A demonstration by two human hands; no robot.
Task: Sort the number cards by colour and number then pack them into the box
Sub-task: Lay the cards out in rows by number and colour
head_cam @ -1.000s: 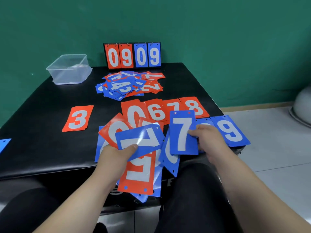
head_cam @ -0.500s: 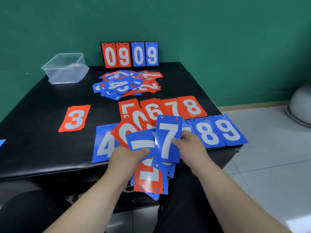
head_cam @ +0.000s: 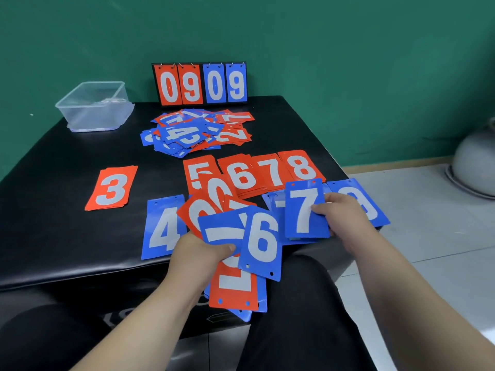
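In front of me the black surface carries a clear box at its far left corner and a scoreboard at the far edge. Before that lie a mixed card pile, a red 3 alone on the left, a red row reading 5 to 8, and a blue 4 nearest me.

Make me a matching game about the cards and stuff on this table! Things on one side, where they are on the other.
Things:
1 plastic box
2 red 3 card
3 blue 7 card
4 scoreboard

Places:
A pinched in the right hand
B standing upright at the back
C back left corner of the table
D lying alone, left of the sorted piles

Pairs: 1-C, 2-D, 3-A, 4-B
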